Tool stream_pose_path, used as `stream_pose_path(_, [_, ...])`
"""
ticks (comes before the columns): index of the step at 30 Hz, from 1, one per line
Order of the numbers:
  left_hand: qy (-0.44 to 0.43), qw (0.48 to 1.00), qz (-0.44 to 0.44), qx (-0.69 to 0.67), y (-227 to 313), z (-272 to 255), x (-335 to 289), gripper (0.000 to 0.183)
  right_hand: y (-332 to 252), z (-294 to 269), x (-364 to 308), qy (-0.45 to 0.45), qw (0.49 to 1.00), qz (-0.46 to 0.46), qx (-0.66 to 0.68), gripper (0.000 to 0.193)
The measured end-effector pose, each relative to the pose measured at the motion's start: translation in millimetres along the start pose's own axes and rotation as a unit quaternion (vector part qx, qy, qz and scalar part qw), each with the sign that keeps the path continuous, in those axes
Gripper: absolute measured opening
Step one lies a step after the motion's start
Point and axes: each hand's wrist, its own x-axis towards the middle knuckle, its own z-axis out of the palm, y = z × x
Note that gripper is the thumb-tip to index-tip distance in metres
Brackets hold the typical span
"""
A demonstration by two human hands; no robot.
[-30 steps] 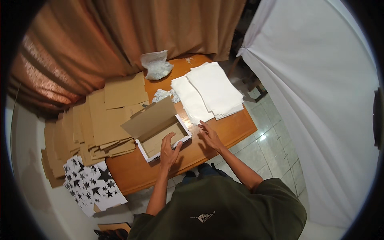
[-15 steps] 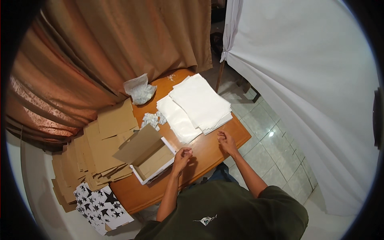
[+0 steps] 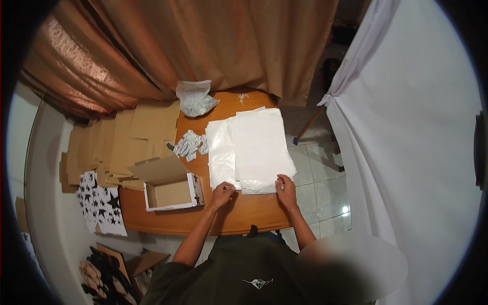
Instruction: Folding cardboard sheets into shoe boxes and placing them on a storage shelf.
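Shifted to the lower edge of the white sheets [image 3: 262, 147], mid-frame: my left fingers [image 3: 229, 187] and right fingers [image 3: 280, 178] — curled, grip I cannot tell; probably light, limp, slippery, best pinched at corners.

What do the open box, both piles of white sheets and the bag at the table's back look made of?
Open box: probably cardboard; matte brown inside, white outside with dark marks.
Right sheet pile: perhaps paper; mostly flat, matte white.
Left sheet pile: maybe plastic film or coated paper; its glossy highlights leave it open.
Bag: probably thin plastic; translucent and crinkled.
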Motion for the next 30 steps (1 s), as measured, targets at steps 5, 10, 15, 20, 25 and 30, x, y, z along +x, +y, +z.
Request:
stream_pose_path(5, [0.090,0.992,0.077,0.037,13.1,8.6,46.5,0.024,12.5,-3.9,60.3,-0.010,0.998,-0.022,-0.057,0.028])
stream_pose_path(10, [0.173,0.979,0.066,0.087,28.6,21.5,98.7,0.033,24.0,5.2,99.9,0.009,0.989,-0.036,-0.141,0.034])
stream_pose_path(15, [0.194,0.966,-0.022,0.171,34.4,29.7,111.4,0.046,9.4,21.2,112.1,-0.002,0.973,0.057,-0.223,0.051])
stream_pose_path(20, [0.200,0.963,-0.047,0.176,38.8,36.2,109.1,0.038,11.9,27.2,114.7,-0.006,0.963,0.087,-0.254,0.063])
stream_pose_path(25, [0.229,0.954,-0.047,0.186,48.2,32.7,100.0,0.018,15.1,32.0,116.1,-0.011,0.963,0.066,-0.261,0.066])
stream_pose_path(30, [0.323,0.909,0.076,0.252,52.2,33.4,90.9,0.011,8.7,33.0,117.1,0.007,0.968,0.064,-0.243,0.059])
